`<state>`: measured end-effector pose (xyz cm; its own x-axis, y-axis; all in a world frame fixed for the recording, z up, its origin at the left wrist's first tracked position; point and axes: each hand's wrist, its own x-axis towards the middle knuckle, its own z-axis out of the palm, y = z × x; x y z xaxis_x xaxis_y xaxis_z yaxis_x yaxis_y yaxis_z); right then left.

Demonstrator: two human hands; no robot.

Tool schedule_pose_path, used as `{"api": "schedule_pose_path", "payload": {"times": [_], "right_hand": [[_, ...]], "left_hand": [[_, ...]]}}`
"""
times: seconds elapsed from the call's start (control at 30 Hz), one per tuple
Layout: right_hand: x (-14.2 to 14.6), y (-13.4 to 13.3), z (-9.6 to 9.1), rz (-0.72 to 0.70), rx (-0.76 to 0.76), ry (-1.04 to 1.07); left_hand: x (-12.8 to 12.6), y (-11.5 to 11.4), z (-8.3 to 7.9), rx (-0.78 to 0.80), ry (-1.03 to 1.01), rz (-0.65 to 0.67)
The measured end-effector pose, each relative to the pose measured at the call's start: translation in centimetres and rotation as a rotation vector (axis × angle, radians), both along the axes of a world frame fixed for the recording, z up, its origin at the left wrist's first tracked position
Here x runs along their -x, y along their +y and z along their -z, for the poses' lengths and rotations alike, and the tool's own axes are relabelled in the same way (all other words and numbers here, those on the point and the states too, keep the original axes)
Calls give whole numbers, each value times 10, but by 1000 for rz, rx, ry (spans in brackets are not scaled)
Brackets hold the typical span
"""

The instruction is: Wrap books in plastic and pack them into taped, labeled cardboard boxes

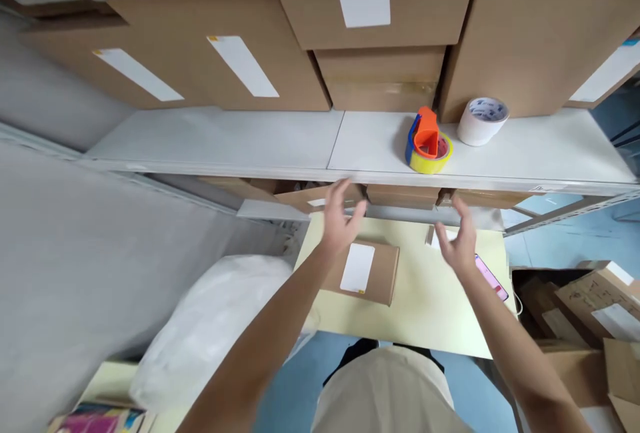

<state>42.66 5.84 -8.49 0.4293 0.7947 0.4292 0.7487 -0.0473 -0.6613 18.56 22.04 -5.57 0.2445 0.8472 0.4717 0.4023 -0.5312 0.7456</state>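
Both hands are raised over a pale yellow table [420,313], fingers apart and nothing in them. My left hand [341,219] is nearest to a flat cardboard box [383,273] with a white label, and my forearm covers part of that box. Over the table's right side is my right hand [459,239], close to a small white box [433,237] that it partly hides. A phone [491,277] with a lit pink screen lies beside my right wrist.
On the grey shelf [260,139] ahead stand large cardboard boxes [380,79], a tape dispenser [428,143] and a white tape roll [483,122]. A white plastic bag [210,326] bulges at left. Opened cartons [575,366] are piled at right.
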Motion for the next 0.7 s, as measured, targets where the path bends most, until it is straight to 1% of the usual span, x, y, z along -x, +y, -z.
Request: {"api": "schedule_pose_path", "payload": {"times": [0.03, 0.07, 0.13, 0.17, 0.2, 0.23, 0.27, 0.3, 0.37, 0.43, 0.5, 0.57, 0.63, 0.7], "right_hand": [[16, -26, 28, -27, 71, 67], [33, -52, 58, -57, 178, 138], [71, -97, 115, -176, 427, 271], [90, -114, 139, -248, 531, 322], [107, -125, 159, -297, 611, 362], [122, -131, 174, -324, 654, 391], [134, -133, 183, -334, 664, 409], [144, -130, 188, -329, 654, 419], [157, -118, 186, -285, 606, 426], [161, -104, 173, -224, 572, 430], [156, -95, 154, -189, 574, 441], [147, -94, 132, -192, 606, 437], [139, -99, 109, -163, 643, 372], [136, -106, 87, -65, 664, 259]], "left_hand": [[38, -13, 21, 42, 14, -88], [76, -28, 44, 131, 30, -186], [140, -58, 89, 407, 30, -378], [164, -72, 110, 551, 8, -416], [180, -85, 128, 693, -12, -393], [190, -96, 142, 817, -39, -357], [193, -105, 153, 908, -67, -310], [192, -113, 160, 971, -97, -227], [181, -122, 164, 1013, -144, -66], [167, -126, 160, 985, -153, 22], [160, -127, 153, 931, -139, 31], [159, -126, 145, 848, -111, 48], [160, -123, 138, 731, -51, 86], [160, -119, 130, 616, 29, 119]]}}
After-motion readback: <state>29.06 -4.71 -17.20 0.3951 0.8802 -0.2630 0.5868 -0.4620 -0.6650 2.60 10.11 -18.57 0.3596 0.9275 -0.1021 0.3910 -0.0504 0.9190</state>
